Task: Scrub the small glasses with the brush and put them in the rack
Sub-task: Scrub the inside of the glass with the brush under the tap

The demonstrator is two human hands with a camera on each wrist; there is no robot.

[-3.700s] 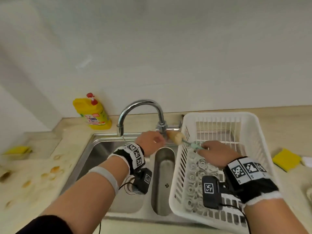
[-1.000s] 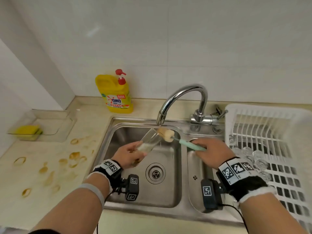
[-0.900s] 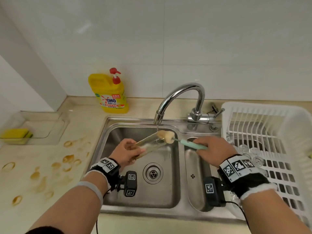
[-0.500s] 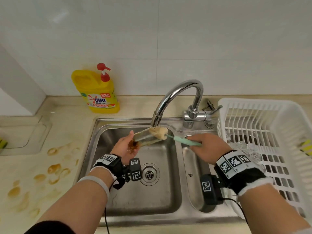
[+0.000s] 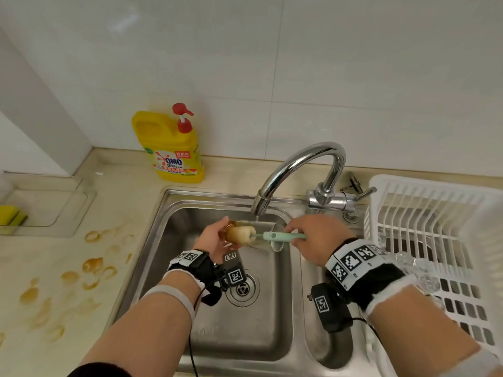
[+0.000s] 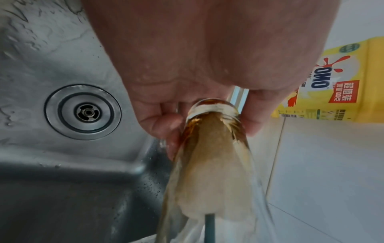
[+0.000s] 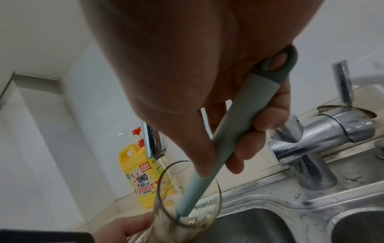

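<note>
My left hand (image 5: 215, 240) grips the base of a small clear glass (image 5: 268, 236) lying sideways over the left sink basin, just under the tap spout. Brown liquid stains the glass (image 6: 214, 131) near its base. My right hand (image 5: 315, 236) holds the pale green handle of the brush (image 5: 283, 236). The brush's sponge head (image 5: 241, 234) sits deep inside the glass, close to the bottom. In the right wrist view the handle (image 7: 234, 121) runs through the glass's open rim (image 7: 187, 194). A white rack (image 5: 435, 213) stands to the right of the sink, with clear glasses (image 5: 408, 261) lying in it.
The chrome tap (image 5: 299, 170) arches above the glass. A yellow detergent bottle (image 5: 174, 151) stands behind the sink (image 5: 206, 336) on the counter. Brown ring stains (image 5: 92, 268) mark the counter at left. A yellow sponge (image 5: 11, 217) lies in a clear tray at the far left.
The sponge head has gone from the glass's rim to deep inside it. The glass has tipped to lie sideways with its mouth toward my right hand.
</note>
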